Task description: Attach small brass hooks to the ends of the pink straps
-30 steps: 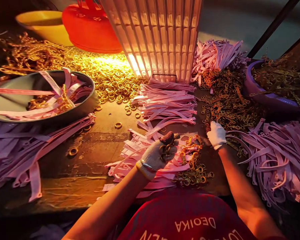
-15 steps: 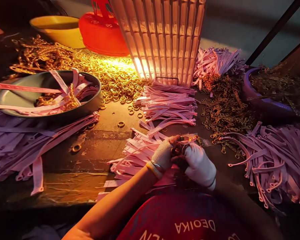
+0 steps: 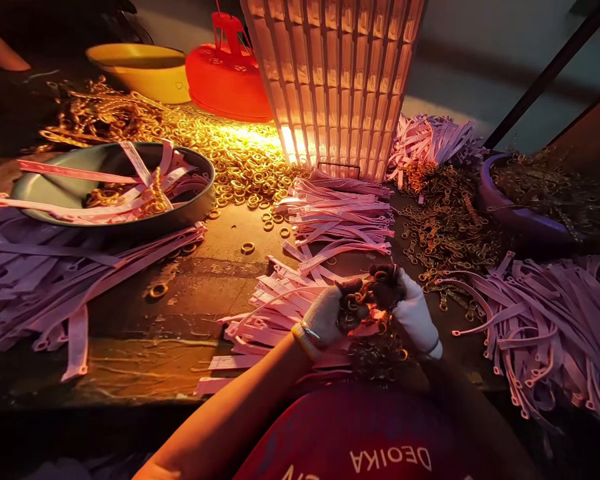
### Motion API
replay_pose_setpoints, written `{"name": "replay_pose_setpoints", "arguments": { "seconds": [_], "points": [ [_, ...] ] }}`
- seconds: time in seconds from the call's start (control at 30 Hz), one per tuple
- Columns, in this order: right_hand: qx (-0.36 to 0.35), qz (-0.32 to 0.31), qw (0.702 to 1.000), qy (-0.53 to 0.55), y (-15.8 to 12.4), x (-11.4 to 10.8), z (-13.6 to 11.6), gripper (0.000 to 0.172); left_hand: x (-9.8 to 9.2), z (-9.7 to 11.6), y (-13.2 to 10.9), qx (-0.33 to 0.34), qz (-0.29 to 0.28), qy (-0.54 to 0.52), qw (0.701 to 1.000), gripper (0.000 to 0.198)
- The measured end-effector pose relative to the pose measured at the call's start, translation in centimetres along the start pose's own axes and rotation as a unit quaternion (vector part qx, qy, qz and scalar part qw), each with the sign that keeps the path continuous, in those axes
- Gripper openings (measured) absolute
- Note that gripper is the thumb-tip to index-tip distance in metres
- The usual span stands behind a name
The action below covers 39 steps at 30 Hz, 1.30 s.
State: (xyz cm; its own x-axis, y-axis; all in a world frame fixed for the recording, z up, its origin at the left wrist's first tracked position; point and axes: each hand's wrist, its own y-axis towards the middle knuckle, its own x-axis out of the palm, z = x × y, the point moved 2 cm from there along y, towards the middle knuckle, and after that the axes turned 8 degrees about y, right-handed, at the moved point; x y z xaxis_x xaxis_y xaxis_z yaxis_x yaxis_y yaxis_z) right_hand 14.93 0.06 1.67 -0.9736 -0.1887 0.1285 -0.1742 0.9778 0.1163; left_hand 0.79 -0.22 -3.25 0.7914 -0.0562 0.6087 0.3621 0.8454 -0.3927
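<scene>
In the head view my left hand (image 3: pixel 325 313), in a light knit glove with dark fingers, is cupped around several small metal rings (image 3: pixel 353 301). My right hand (image 3: pixel 415 317), gloved in white with dark fingertips, is close beside it, its fingers bent together; what they pinch is too dark to make out. Below both hands lies a dark heap of small metal pieces (image 3: pixel 380 353) at the table's front edge. Pink straps (image 3: pixel 275 300) are stacked just left of and under my left hand.
A green bowl (image 3: pixel 45 187) holds straps and brass pieces at left. Brass rings (image 3: pixel 250 167) spread beneath a red lamp shade (image 3: pixel 230 80). A ribbed panel (image 3: pixel 340 87) stands at the back. Metal clasps (image 3: pixel 445 220), more straps (image 3: pixel 555 327) and a purple basin (image 3: pixel 520 213) fill the right.
My hands have drawn slightly apart, with the right moving up and to the right. Rings between them and the dark heap below now show more. The view has shifted a little.
</scene>
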Motion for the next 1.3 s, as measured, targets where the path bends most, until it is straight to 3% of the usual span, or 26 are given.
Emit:
{"name": "replay_pose_setpoints", "arguments": {
  "seconds": [0.23,0.47,0.67,0.83,1.13,1.3],
  "points": [
    [0.001,0.037,0.999,0.024,-0.2,-0.7,-0.3,0.027,-0.8,-0.6,-1.2,-0.071,-0.024,-0.085,0.994,0.023],
    [-0.058,0.042,0.996,-0.056,-0.6,-0.5,0.3,0.021,-0.1,-0.3,-1.7,-0.02,-0.017,-0.03,0.999,0.016],
    [-0.07,-0.058,0.987,-0.134,-0.7,-1.0,0.0,0.031,-0.7,-0.6,-1.9,-0.07,-0.023,-0.023,0.997,0.02],
    [-0.079,-0.146,0.973,-0.16,-0.7,-1.1,-0.8,0.028,0.0,0.0,-2.4,-0.083,-0.041,-0.019,0.996,0.024],
    [0.001,-0.077,0.994,-0.078,-1.5,-1.3,0.4,0.035,-0.1,-0.3,-1.9,-0.067,-0.027,-0.049,0.996,0.027],
    [0.012,-0.017,0.999,-0.05,-1.2,-1.5,0.3,0.036,0.6,0.8,-2.4,-0.007,-0.063,0.047,0.997,0.027]
  ]
}}
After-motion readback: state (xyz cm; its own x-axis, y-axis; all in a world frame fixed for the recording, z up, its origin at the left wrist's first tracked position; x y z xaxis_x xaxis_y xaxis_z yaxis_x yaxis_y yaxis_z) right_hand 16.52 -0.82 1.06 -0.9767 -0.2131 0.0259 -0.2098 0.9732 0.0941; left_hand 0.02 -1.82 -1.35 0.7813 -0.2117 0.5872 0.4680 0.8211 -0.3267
